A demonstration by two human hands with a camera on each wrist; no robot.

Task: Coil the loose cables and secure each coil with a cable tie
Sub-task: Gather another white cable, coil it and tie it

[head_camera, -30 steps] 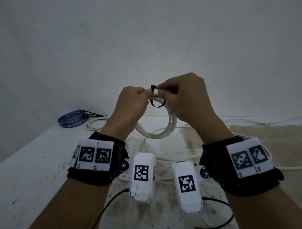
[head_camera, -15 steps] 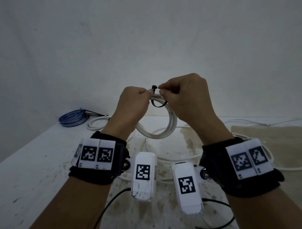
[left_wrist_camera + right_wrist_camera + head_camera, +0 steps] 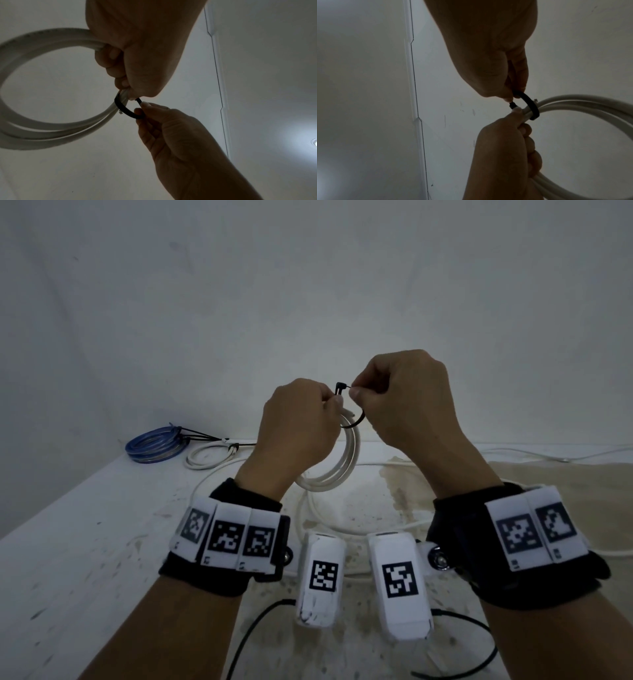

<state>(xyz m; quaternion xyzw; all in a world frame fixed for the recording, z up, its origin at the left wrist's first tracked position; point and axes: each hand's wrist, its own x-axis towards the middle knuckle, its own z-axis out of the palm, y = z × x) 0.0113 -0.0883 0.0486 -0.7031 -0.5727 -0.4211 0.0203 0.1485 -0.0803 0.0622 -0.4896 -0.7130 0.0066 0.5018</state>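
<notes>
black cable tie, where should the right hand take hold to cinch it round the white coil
Pinch the thin free tail just past the small square head of the black cable tie, coming from the right. That end pokes rightward toward the right hand, while the left hand grips the white coil beside the head, so a rightward pull likely closes the loop.

- Hands: two, a left hand [image 3: 297, 426] and a right hand [image 3: 406, 402].
- White cable coil [image 3: 342, 463] held up: one.
- Black cable tie [image 3: 354, 421] looped around that coil: one.
- Tied coils lying at the table's far left: two, one blue coil [image 3: 154, 443] and one white coil [image 3: 209, 455].
- Loose white cable [image 3: 342, 529] on the table [image 3: 68, 559]: number of separate lengths cannot be told.
</notes>
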